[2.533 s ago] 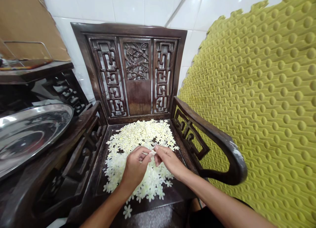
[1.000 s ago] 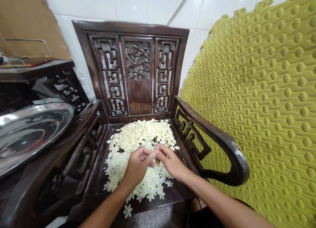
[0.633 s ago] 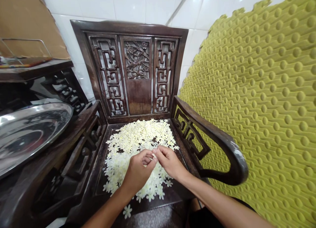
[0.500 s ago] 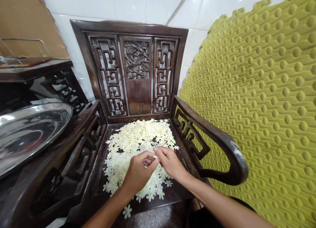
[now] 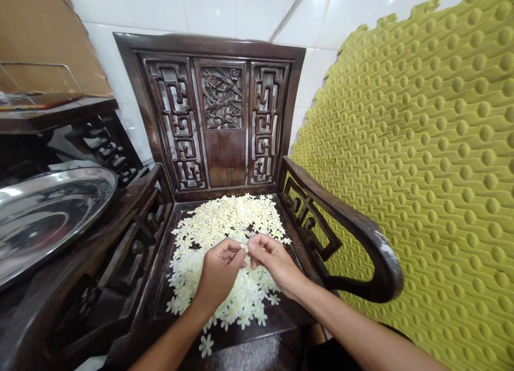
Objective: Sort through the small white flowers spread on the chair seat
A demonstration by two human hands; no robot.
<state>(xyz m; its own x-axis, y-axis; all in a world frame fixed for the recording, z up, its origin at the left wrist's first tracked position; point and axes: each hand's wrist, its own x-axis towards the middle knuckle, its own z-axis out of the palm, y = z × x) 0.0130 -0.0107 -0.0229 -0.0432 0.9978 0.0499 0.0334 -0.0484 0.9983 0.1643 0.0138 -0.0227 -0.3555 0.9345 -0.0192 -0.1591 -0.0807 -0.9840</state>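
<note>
My left hand and my right hand meet over the seat of a dark carved wooden chair. A small white flower shows between their fingertips, both hands pinching at it; the fingers hide most of it. Beneath and in front of my hands spreads a heap of whitish flowers. Behind it, toward the backrest, lies a second heap of smaller, yellowish-white flowers. One loose flower rests near the seat's front edge.
The chair's armrests, left and right, flank the seat. A shiny metal tray stands at the left. A yellow bumpy foam mat leans on the right. White tiles cover the wall behind.
My hands have shifted slightly left and up, with fingertips now a little apart. The small flower between them shows more clearly.
</note>
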